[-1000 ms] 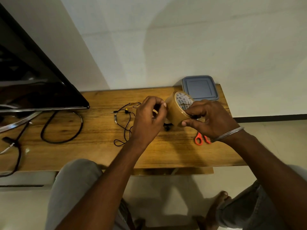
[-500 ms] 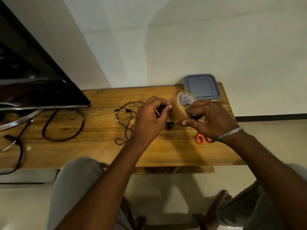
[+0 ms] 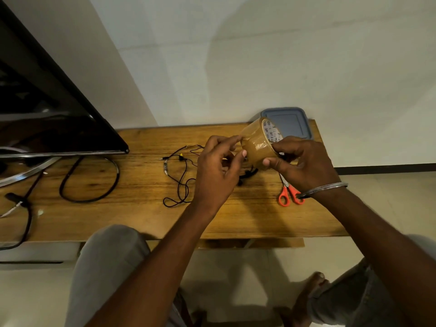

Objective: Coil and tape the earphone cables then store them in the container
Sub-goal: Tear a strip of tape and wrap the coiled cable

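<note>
A brown tape roll [image 3: 258, 145] is held above the wooden table [image 3: 132, 208]. My right hand [image 3: 304, 161] grips the roll from the right. My left hand [image 3: 218, 168] touches the roll's left side with its fingertips pinched at the tape surface. A loose black earphone cable [image 3: 180, 178] lies on the table just left of my left hand. Another dark cable bundle [image 3: 246, 175] peeks out under my hands. The grey-lidded container [image 3: 292, 120] sits shut at the table's back right, partly behind the roll.
Orange-handled scissors [image 3: 290, 197] lie on the table under my right wrist. A black TV screen [image 3: 47, 109] stands at the left with a thick black power cable [image 3: 94, 180] looped below it. The table's front edge is over my knees.
Both hands have lifted the tape roll slightly up and to the right. The roll has tilted, and my left fingers have shifted along its surface.
</note>
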